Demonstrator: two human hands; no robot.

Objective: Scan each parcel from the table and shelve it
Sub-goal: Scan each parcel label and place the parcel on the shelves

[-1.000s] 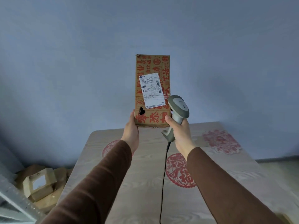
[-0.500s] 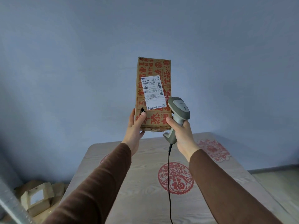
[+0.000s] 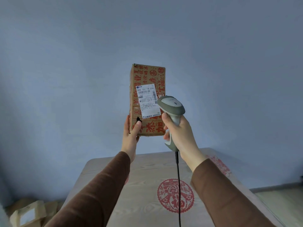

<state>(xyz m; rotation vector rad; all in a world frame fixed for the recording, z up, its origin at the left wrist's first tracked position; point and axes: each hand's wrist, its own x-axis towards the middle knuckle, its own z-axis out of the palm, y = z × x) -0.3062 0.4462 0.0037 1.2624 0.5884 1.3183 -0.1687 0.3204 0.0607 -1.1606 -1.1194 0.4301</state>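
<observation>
A tall brown cardboard parcel (image 3: pixel 147 76) with red printed characters and a white shipping label (image 3: pixel 147 100) stands upright in the air before the blue wall. My left hand (image 3: pixel 131 136) grips its lower left corner, thumb on the front face. My right hand (image 3: pixel 180 133) grips the handle of a grey barcode scanner (image 3: pixel 172 107), whose head sits just right of the label and covers the parcel's right edge. The scanner's black cable (image 3: pixel 178 185) hangs down over the table.
Below lies a light wood-grain table (image 3: pixel 144 185) with red round paper-cut decorations (image 3: pixel 175 195). Several cardboard boxes (image 3: pixel 27 213) sit on the floor at the lower left. A blue wall fills the background.
The parcel and scanner have risen higher above the table and the view has tilted up. The parcel has turned slightly, showing its left side face. My left thumb now lies on the front.
</observation>
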